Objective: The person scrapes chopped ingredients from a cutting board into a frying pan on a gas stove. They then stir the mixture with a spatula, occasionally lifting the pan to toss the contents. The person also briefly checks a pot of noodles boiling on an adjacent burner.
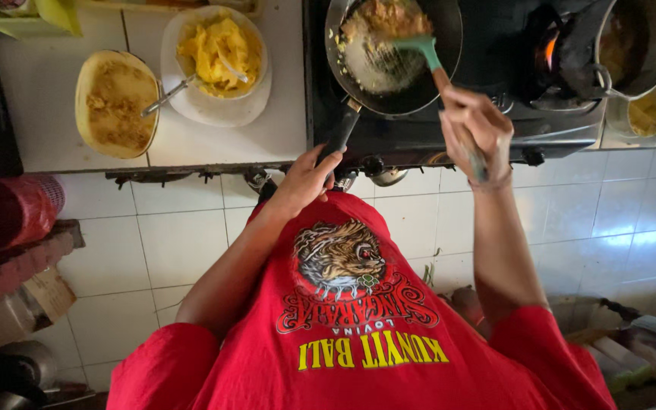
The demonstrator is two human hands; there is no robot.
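Observation:
A dark frying pan [427,80] sits on the stove [495,133] with a mound of brownish fried food [385,19] in it. My left hand [305,178] grips the pan's black handle [341,133] at the stove's front edge. My right hand [474,129] holds the wooden handle of a spatula; its teal head [421,47] rests in the pan beside the food. My red printed shirt fills the lower view.
A second burner is lit [548,49] under a metal pot [643,38] at the right. On the tiled counter stand a yellow bowl of brown mash [115,102] and a white bowl of yellow food [218,64], each with a spoon. Red cloth lies at left.

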